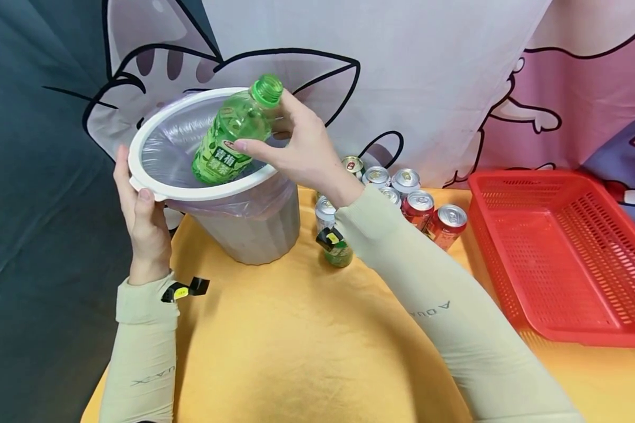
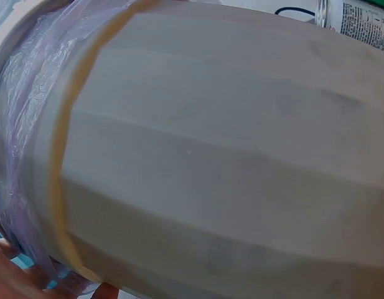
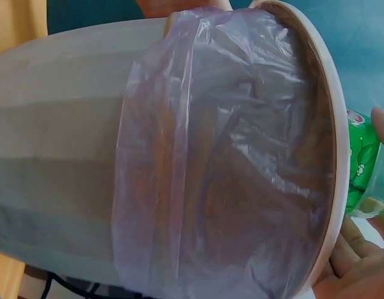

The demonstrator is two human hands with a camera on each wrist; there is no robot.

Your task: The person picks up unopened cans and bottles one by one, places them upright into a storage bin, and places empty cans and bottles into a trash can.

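A green plastic drink bottle [image 1: 224, 147] leans over the mouth of the trash bin, its capped neck pointing up and to the right. My right hand [image 1: 309, 153] holds it, thumb across the label and the other fingers behind. The grey trash bin [image 1: 249, 235] has a white rim and a thin, pale purple plastic liner [image 3: 223, 162] folded down over its outside. At the bin's left side my left hand [image 1: 147, 229] grips the rim, thumb near its top edge. In the right wrist view the bottle's lower part is hidden behind the rim.
Several drink cans [image 1: 418, 205] stand grouped right of the bin, partly behind my right forearm. A red perforated plastic basket [image 1: 566, 264] sits at the right of the table with the yellow cloth [image 1: 275, 341]. A printed cartoon curtain [image 1: 428, 76] hangs close behind.
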